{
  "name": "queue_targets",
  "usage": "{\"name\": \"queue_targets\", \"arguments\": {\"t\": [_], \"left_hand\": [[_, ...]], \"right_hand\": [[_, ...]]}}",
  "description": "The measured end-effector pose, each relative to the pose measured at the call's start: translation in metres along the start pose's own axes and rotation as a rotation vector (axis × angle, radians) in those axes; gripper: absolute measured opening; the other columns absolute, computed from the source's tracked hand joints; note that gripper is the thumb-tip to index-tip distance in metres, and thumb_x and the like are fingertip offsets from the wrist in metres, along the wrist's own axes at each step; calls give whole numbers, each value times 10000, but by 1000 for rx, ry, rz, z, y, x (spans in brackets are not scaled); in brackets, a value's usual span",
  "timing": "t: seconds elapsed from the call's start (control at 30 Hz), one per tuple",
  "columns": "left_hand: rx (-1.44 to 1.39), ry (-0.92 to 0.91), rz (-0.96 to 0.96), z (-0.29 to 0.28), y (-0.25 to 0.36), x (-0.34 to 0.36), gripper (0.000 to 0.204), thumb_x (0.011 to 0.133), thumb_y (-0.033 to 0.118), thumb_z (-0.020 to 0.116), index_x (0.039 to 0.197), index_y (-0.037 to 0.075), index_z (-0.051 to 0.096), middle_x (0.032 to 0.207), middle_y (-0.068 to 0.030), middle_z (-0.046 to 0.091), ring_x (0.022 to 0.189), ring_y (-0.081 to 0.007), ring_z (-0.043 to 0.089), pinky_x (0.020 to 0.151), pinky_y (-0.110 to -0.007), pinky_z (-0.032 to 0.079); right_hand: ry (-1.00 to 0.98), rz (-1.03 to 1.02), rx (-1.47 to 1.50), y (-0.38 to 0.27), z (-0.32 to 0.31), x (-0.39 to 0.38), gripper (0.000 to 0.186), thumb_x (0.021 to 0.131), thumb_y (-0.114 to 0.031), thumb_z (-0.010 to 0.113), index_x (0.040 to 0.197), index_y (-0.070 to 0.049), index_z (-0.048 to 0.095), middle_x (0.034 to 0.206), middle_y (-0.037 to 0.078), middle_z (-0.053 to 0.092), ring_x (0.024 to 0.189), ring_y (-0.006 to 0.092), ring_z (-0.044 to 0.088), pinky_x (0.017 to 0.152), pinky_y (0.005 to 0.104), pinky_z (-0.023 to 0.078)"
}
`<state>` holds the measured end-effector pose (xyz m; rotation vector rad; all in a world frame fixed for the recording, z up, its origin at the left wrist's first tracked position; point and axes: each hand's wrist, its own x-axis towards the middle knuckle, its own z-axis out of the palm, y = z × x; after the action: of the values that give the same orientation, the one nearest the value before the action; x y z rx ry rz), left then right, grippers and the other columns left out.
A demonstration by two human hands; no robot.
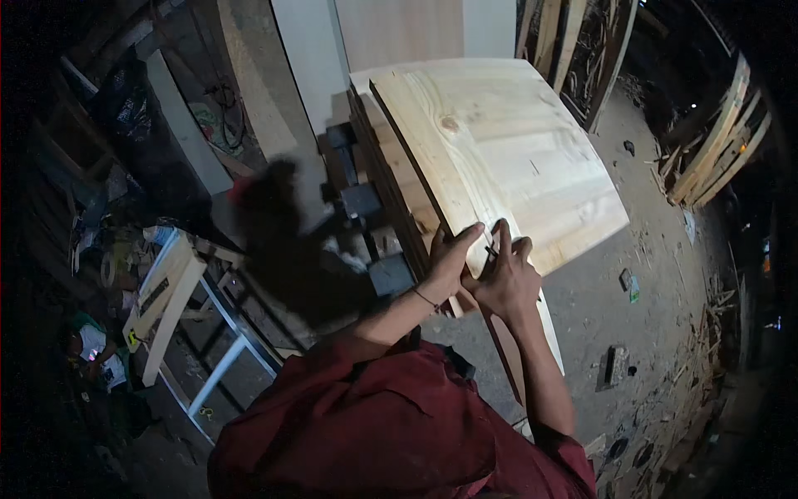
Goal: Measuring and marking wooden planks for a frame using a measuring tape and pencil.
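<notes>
A pale wooden panel (532, 158) with a knot and visible grain lies in front of me, on top of a stack of boards. My left hand (449, 264) is closed on the panel's near left corner, its thumb on top and its other fingers mostly hidden below. Beside it, my right hand (509, 276) bends over the same edge, a thin dark stick-like thing (491, 250) showing between its fingers. Its exact kind is too small to tell. Under the right hand runs a narrow pale wood strip (550, 337), reaching back toward my forearm.
Dark metal blocks (361, 200) stick out along the stack's left side. At the left stands a light-blue frame (220, 366) with wooden pieces. Boards (715, 141) lean at the far right. Wood scraps and a small grey block (615, 366) lie on the floor (582, 308).
</notes>
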<state>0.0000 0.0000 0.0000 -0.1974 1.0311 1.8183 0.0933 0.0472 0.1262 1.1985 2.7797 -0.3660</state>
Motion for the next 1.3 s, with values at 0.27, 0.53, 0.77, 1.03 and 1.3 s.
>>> {"name": "queue_targets", "arguments": {"t": [0.27, 0.53, 0.77, 1.03, 1.3], "left_hand": [[107, 47, -26, 10, 9, -16, 624, 905, 409, 793, 1392, 65, 608, 1448, -122, 556, 1381, -277, 446, 1009, -477, 486], [1022, 324, 933, -26, 17, 12, 994, 994, 404, 655, 1621, -22, 12, 1659, -322, 115, 1521, -443, 235, 1225, -498, 253], [465, 8, 502, -38, 3, 86, 865, 1078, 480, 477, 1650, 33, 7, 1706, -228, 71, 1562, -356, 154, 1260, -442, 157], [721, 49, 629, -49, 1, 115, 859, 1088, 410, 489, 1651, 64, -59, 1701, -236, 97, 1551, -356, 182, 1242, -438, 215], [165, 47, 440, -11, 21, 94, 817, 1088, 551, 386, 1644, 14, 123, 1705, -200, 153, 1550, -298, 221, 1251, -420, 198]], "right_hand": [[-130, 52, -49, -7, -25, -3, 966, 654, -381, 867, 1429, -183, 327, 1141, 288, 542, 856, 486, 700, 691, 523, 601], [-67, 130, -128, -15, 48, 49, 1062, 747, -412, 803, 1571, -62, 232, 1146, 346, 532, 832, 486, 703, 681, 505, 608], [-19, 85, -102, -14, 68, 102, 1021, 773, -417, 772, 1579, -83, 241, 1130, 331, 528, 808, 462, 710, 663, 499, 602], [64, 11, -108, -14, 78, 118, 1009, 795, -481, 758, 1585, -113, 248, 1132, 355, 552, 814, 449, 708, 626, 503, 593], [-12, -175, 53, 38, 43, 127, 1031, 806, -608, 755, 1557, -46, 325, 1220, 324, 637, 920, 411, 732, 754, 474, 603]]}}
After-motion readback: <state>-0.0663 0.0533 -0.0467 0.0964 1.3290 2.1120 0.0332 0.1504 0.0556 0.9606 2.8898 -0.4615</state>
